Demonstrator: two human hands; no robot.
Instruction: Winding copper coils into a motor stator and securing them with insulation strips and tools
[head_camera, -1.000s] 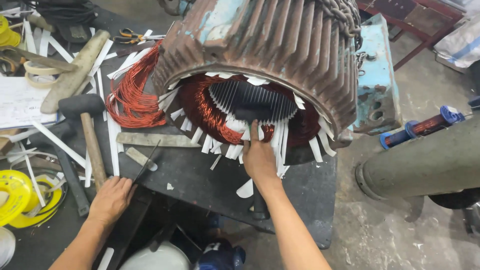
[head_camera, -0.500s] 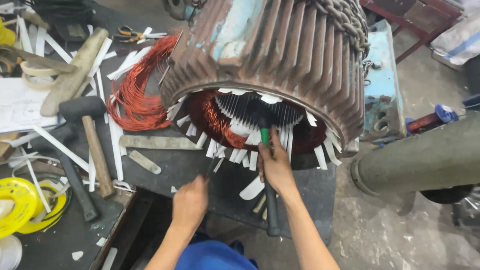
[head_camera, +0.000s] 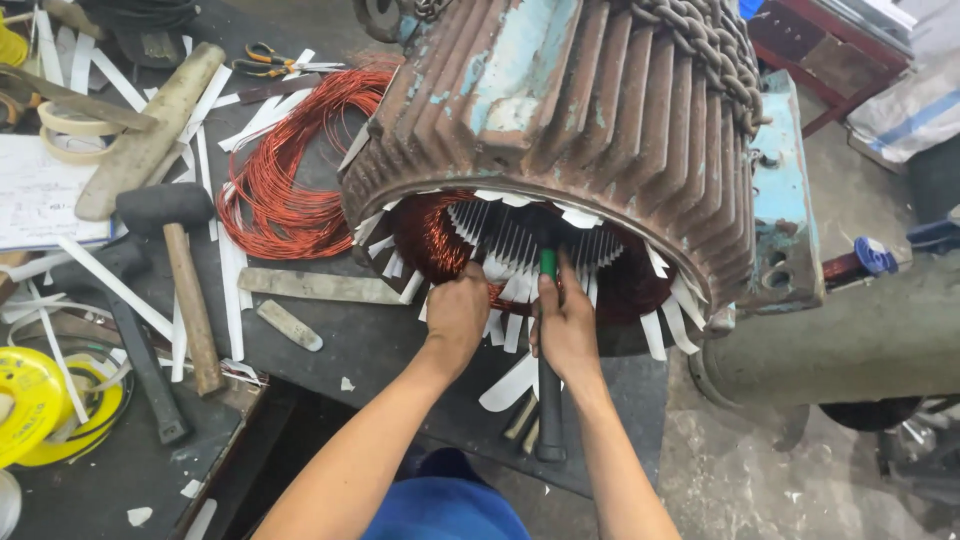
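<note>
On a dark workbench (head_camera: 380, 345) above gritty concrete floor, I see my left hand (head_camera: 457, 312) fisted at the motor's (head_camera: 560, 120) copper windings (head_camera: 430, 240), right hand (head_camera: 566, 322) clamped on a green-handled tool (head_camera: 548, 265), yellow tape rolls (head_camera: 40, 400) far left.

The motor housing (head_camera: 570, 130) lies on the workbench (head_camera: 380, 345), toward its right edge. Both hands (head_camera: 455, 315) (head_camera: 565, 325) meet at its open mouth. Left of it lies a wire coil (head_camera: 285, 180); further left, a mallet (head_camera: 180, 270). Scissors (head_camera: 270, 60) lie near the far edge.

Rusty brown, ribbed motor housing (head_camera: 560, 110) with flaking teal paint; copper-red wire coil (head_camera: 285, 185); green-banded tool handle (head_camera: 548, 265)
</note>
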